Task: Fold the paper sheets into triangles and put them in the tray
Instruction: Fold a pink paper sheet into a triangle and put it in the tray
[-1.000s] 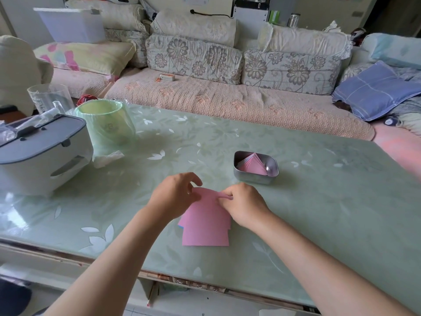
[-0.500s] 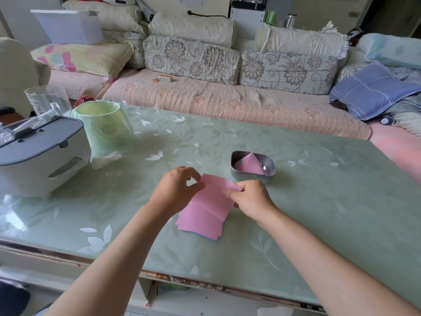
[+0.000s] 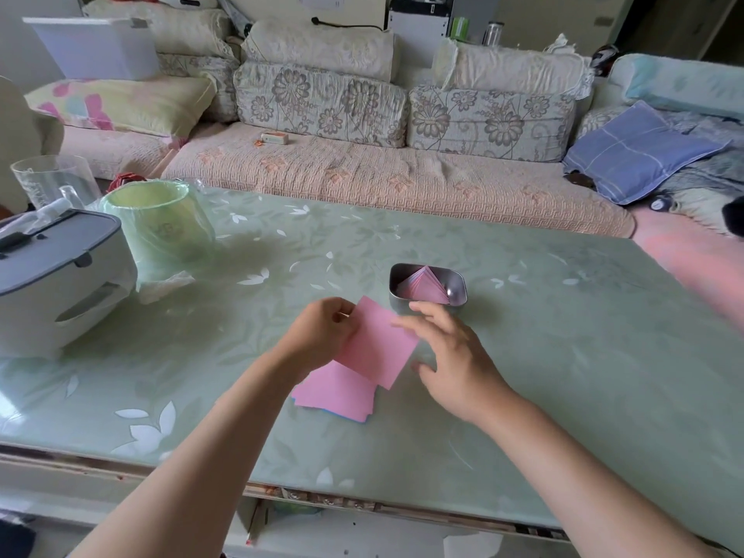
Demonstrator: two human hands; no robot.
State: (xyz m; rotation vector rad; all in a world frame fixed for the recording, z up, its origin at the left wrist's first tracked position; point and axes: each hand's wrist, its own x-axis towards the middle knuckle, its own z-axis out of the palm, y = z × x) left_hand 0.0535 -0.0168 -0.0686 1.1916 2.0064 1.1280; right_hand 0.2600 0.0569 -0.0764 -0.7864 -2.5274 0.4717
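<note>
Item 1. Left hand point(image 3: 322, 332): fingers curled, pinching the left edge of a single pink sheet point(image 3: 378, 344) between thumb and fingertips.

Item 2. Pink sheet: unfolded, held tilted just above the worktop point(image 3: 563, 356), one corner pointing away from the person; its lower part overlaps the stack.

Item 3. Right hand point(image 3: 451, 356): fingers spread and loosely extended at the sheet's right edge, gripping nothing. The forefinger reaches over the sheet's upper right side; motion blur hides whether it touches the paper.

Item 4. Stack of pink sheets point(image 3: 334, 392): lying flat on the worktop below the held sheet, with a thin blue edge showing along its near side.

Item 5. Metal tray point(image 3: 396, 271): rounded rectangle, standing on the worktop just beyond the right hand; it contains folded pink triangles point(image 3: 426, 285) leaning together, points up.

Item 6. Surroundings: green lined bin point(image 3: 161, 223) and grey-lidded white case point(image 3: 52, 275) at the worktop's left; clear jug point(image 3: 52, 183) behind them; floral sofa point(image 3: 382, 183) beyond, bearing a blue cushion point(image 3: 640, 151).
</note>
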